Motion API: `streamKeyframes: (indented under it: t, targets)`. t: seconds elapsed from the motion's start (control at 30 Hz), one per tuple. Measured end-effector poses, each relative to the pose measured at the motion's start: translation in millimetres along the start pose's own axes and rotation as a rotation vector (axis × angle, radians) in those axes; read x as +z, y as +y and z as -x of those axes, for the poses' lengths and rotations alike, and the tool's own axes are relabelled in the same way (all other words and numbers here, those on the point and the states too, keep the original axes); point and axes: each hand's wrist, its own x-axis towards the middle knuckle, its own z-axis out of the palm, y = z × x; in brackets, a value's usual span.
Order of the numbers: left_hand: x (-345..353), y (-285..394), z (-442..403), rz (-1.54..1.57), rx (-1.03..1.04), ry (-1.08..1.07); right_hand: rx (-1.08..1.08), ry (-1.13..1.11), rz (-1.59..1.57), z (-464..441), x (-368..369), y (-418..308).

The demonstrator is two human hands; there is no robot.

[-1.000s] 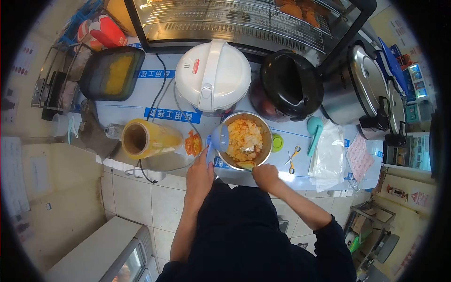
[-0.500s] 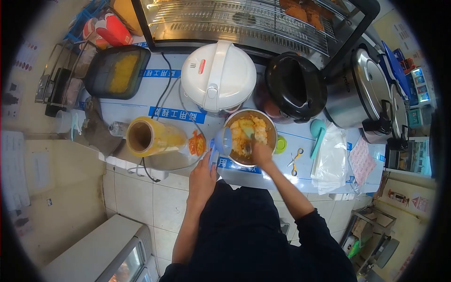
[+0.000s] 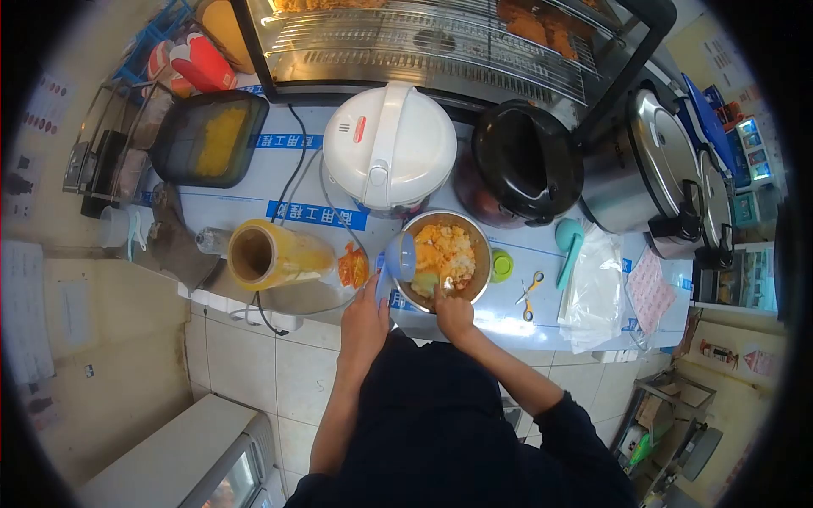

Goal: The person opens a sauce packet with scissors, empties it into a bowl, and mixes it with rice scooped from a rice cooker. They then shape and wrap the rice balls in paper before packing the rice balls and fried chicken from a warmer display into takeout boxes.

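Observation:
A steel bowl of orange-coloured rice stands near the front edge of the counter. My left hand is closed on the handle of a blue scoop, whose head rests over the bowl's left rim. Over the bowl's front rim, my right hand grips a utensil with a pale green end down in the rice; its handle is mostly hidden by the fingers. A flat piece with red-orange food lies left of the scoop.
Behind the bowl stand a white rice cooker and a black one. A film roll lies left. Rightward are a green lid, scissors, a teal ladle and plastic bags.
My right hand has moved left and toward the bowl's front rim, and its utensil has shifted through the rice. My left hand keeps its hold on the scoop. The view has shifted slightly.

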Motion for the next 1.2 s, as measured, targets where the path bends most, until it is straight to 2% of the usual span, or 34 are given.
streamKeyframes:
  t: [0.13, 0.17, 0.23, 0.37, 0.4, 0.5, 0.53, 0.63, 0.7, 0.77, 0.83, 0.9, 0.93, 0.97, 1.03, 1.07, 1.13, 1.17, 1.2]
  targets:
    - [1, 3, -1, -0.026, 0.019, -0.007, 0.046, -0.063, -0.136, -11, -57, 11]
    - [2, 3, 0, -0.025, 0.036, 0.011, 0.048, -0.06, -0.138, -2, -53, 5]
    - [2, 4, -2, -0.021, 0.054, 0.037, -0.008, -0.059, 0.049, 19, -48, -10]
    - [3, 5, -1, -0.037, 0.066, 0.034, 0.028, -0.043, -0.147, -11, -63, 14]
    - [3, 6, -3, -0.049, 0.075, 0.048, 0.001, -0.098, -0.125, -2, -76, 14]
    - [9, 3, -7, -0.064, 0.069, 0.049, -0.043, -0.045, 0.016, 27, -46, 3]
    - [10, 5, -8, -0.065, 0.067, 0.048, 0.043, -0.047, -0.067, 15, -21, 8]
    - [18, 12, -21, -0.144, 0.023, -0.037, 0.03, -0.047, -0.126, -9, -44, 26]
    - [28, 12, -34, -0.287, 0.079, -0.032, -0.013, -0.039, -0.142, 7, -61, 32]
    - [31, 18, -45, -0.325, 0.116, -0.006, -0.125, -0.202, -0.015, 25, -42, 33]
    - [35, 23, -51, -0.366, 0.154, 0.004, -0.046, -0.222, -0.046, 10, -30, 35]
    - [39, 27, -57, -0.444, 0.184, -0.012, 0.102, 0.082, -0.149, -4, -34, 42]
    - [42, 29, -60, -0.446, 0.191, -0.019, 0.107, 0.022, -0.283, -2, -44, 47]
    - [45, 33, -63, -0.508, 0.192, -0.021, 0.112, 0.025, -0.286, 3, -29, 54]
    - [57, 38, -68, -0.568, 0.198, -0.025, -0.021, 0.2, -0.943, 24, 7, 64]
    - [68, 38, -72, -0.617, 0.18, -0.018, -0.016, 0.204, -0.941, 32, -12, 60]
    - [89, 36, -81, -0.671, 0.16, -0.008, 1.029, -0.382, -2.217, 44, -47, 49]
    - [99, 33, -84, -0.719, 0.191, 0.013, 1.027, -0.385, -2.221, 37, -36, 47]
    - [109, 30, -87, -0.766, 0.222, 0.033, 1.115, -0.321, -2.322, 26, -21, 45]
